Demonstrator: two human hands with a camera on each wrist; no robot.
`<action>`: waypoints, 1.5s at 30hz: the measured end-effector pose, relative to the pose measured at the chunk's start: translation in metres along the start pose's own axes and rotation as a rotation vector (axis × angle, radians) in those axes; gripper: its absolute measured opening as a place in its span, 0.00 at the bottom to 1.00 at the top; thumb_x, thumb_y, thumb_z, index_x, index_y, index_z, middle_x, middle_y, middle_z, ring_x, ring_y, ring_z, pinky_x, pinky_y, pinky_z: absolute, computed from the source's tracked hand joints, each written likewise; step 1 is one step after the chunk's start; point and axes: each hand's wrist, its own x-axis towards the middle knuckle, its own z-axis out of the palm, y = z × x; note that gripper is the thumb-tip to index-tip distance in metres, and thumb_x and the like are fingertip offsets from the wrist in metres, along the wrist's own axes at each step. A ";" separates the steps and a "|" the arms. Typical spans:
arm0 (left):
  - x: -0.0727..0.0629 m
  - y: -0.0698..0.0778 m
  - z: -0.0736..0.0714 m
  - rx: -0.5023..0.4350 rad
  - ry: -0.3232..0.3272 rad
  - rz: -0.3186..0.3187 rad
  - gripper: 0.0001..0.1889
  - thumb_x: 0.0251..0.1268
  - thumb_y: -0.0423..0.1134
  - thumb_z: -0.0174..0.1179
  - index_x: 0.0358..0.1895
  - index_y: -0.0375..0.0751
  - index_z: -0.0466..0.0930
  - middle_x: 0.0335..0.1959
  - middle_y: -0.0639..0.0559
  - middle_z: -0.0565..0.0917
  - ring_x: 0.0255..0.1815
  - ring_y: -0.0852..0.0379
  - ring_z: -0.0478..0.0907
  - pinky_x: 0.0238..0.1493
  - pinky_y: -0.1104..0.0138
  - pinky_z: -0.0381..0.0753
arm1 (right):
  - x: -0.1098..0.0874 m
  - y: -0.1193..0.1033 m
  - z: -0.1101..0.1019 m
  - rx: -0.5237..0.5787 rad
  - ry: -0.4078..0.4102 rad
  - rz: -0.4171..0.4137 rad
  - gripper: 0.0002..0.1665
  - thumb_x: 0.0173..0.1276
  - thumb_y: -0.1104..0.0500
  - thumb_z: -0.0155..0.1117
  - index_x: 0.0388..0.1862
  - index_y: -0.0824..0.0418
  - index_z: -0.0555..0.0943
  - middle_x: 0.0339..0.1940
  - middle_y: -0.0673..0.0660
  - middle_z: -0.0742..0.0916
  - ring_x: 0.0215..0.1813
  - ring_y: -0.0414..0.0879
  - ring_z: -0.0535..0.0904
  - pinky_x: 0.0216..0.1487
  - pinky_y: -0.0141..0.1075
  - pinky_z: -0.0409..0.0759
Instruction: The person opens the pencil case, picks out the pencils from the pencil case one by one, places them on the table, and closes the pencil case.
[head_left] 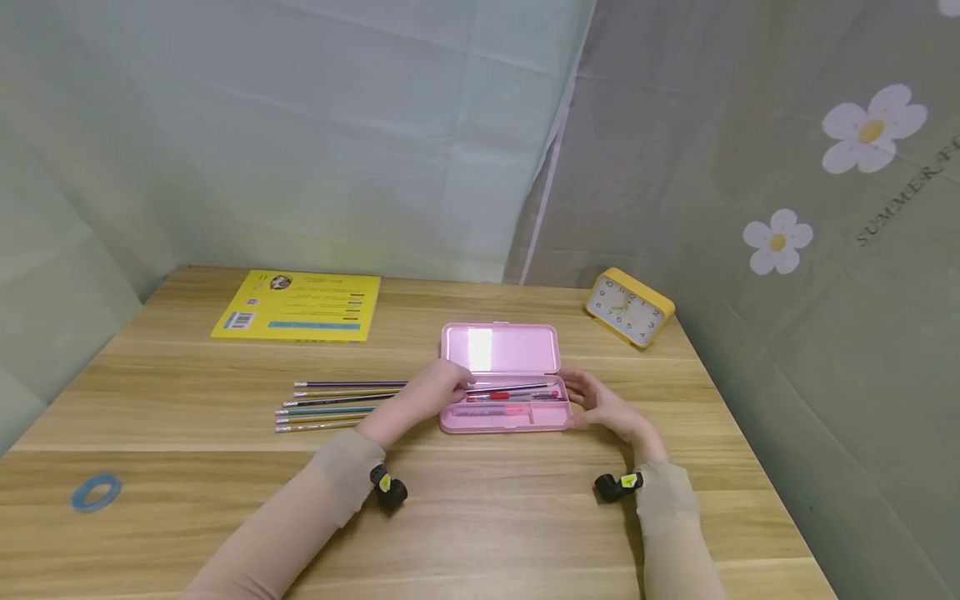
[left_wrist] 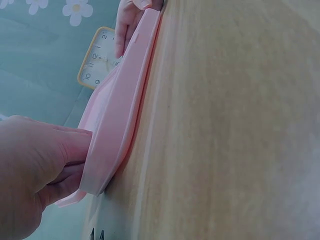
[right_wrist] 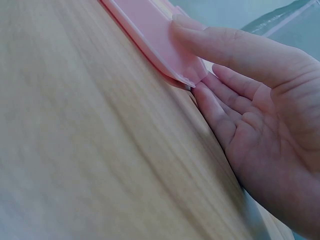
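Note:
An open pink pencil case (head_left: 491,429) lies on the table with its lid (head_left: 517,348) laid back. Inside are a dark pencil (head_left: 517,387), a red pen (head_left: 498,396) and a pink-tinted item in the front compartment. My left hand (head_left: 431,390) reaches over the case's left end, its fingers curled at the dark pencil's left end; the case wall hides the fingertips in the left wrist view. At the other end my right hand (right_wrist: 265,95) holds the case, thumb on its front wall and fingers around the end. Several pencils (head_left: 330,408) lie in a row left of the case.
A yellow book (head_left: 300,304) lies at the back left of the wooden table (head_left: 510,517). A yellow alarm clock (head_left: 628,307) stands at the back right, near the curtain. A blue tape ring (head_left: 96,492) lies at the front left.

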 end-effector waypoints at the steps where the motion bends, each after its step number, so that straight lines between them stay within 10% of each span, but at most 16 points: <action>1: 0.000 0.000 0.000 0.010 0.004 0.001 0.11 0.59 0.27 0.65 0.45 0.32 0.86 0.40 0.43 0.89 0.44 0.49 0.86 0.49 0.60 0.85 | 0.000 0.000 0.000 0.002 0.002 0.005 0.54 0.55 0.73 0.68 0.75 0.72 0.48 0.77 0.73 0.55 0.76 0.70 0.51 0.65 0.24 0.69; 29: -0.008 0.003 -0.009 -0.075 0.046 -0.043 0.13 0.57 0.31 0.68 0.46 0.35 0.86 0.42 0.44 0.88 0.45 0.51 0.86 0.49 0.61 0.85 | 0.000 -0.001 0.002 0.014 0.003 0.000 0.55 0.54 0.72 0.69 0.75 0.72 0.48 0.77 0.73 0.55 0.76 0.70 0.51 0.65 0.24 0.69; 45: -0.040 -0.017 -0.052 -0.074 0.161 0.131 0.14 0.52 0.29 0.70 0.44 0.33 0.86 0.31 0.47 0.88 0.33 0.58 0.82 0.36 0.65 0.84 | -0.002 -0.002 0.002 0.020 -0.001 -0.020 0.56 0.54 0.72 0.69 0.75 0.73 0.47 0.77 0.74 0.54 0.76 0.72 0.50 0.64 0.23 0.69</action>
